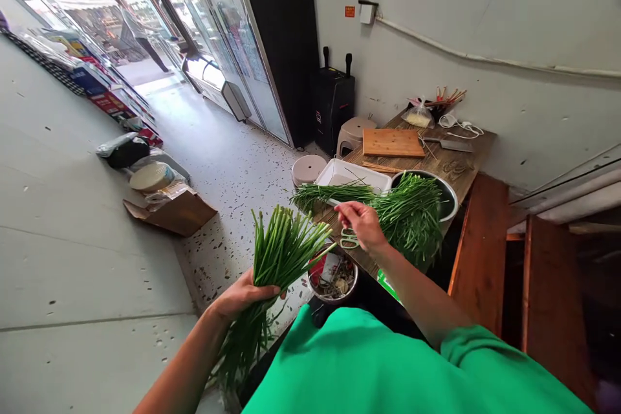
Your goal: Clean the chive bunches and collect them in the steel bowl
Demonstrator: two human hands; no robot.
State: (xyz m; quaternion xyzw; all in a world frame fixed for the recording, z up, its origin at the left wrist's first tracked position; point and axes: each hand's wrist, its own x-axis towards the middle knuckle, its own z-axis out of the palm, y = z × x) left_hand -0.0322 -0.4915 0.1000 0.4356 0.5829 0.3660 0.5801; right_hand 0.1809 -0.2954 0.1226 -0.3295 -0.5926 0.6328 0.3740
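Observation:
My left hand (250, 294) is wrapped around a thick bunch of garlic chives (286, 249), their cut stem ends fanned upward and the leaves hanging below my wrist. My right hand (361, 223) is closed in a pinch above the table corner. A short whitish strip shows at its fingertips; I cannot tell what it is. Just under that hand lie the pale green handles of scissors (348, 239). More chives (407, 213) are heaped over a metal bowl (452, 197) to its right, and another pile (334, 193) lies beyond my fingers.
The wooden table (359, 156) bears a white tray (354, 171), a cutting board (392, 142) and a cleaver (456, 145). A scrap bin (334, 278) stands below its corner. Nearby are stools (309, 168), a black speaker (334, 107), a wooden bench (480, 252) and a cardboard box (179, 213).

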